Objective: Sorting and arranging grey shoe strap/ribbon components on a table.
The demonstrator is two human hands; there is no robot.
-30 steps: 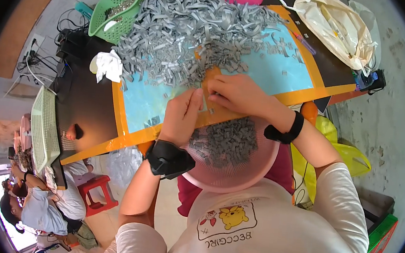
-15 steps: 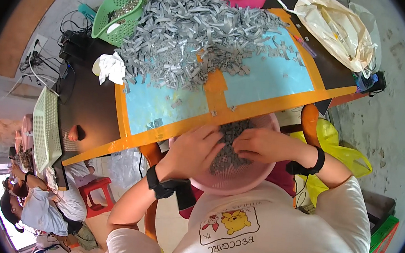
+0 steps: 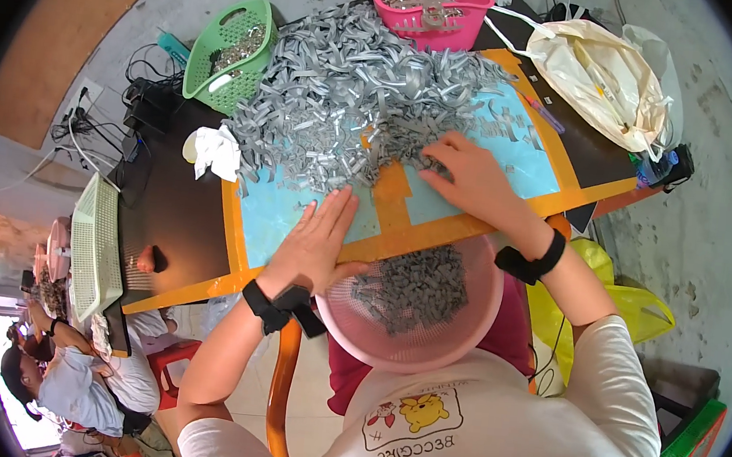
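A big heap of grey strips and short grey pieces (image 3: 345, 77) covers the far part of the table's blue sheet (image 3: 279, 211). My left hand (image 3: 310, 245) lies flat near the table's front edge, fingers stretched and holding nothing, the fingertips close to the heap's near side. At the right of that near side is my right hand (image 3: 476, 182), its thumb and fingers apart around the heap's edge; no held piece shows. A pink round basket (image 3: 372, 348) rests on my lap under the table edge, with short dark grey pieces (image 3: 417, 291) in it.
Behind the heap stand a green basket (image 3: 230, 83) and a pink basket (image 3: 421, 27), both with shiny metal parts. Crumpled white tissue (image 3: 216, 152) lies left, a pen (image 3: 546, 115) and a cream bag (image 3: 600, 84) right. A co-worker (image 3: 73, 385) sits far left.
Both hands have left the pink basket on my lap and moved up onto the table, the right one to the heap's edge. The pieces in the basket now show. The view has shifted slightly.
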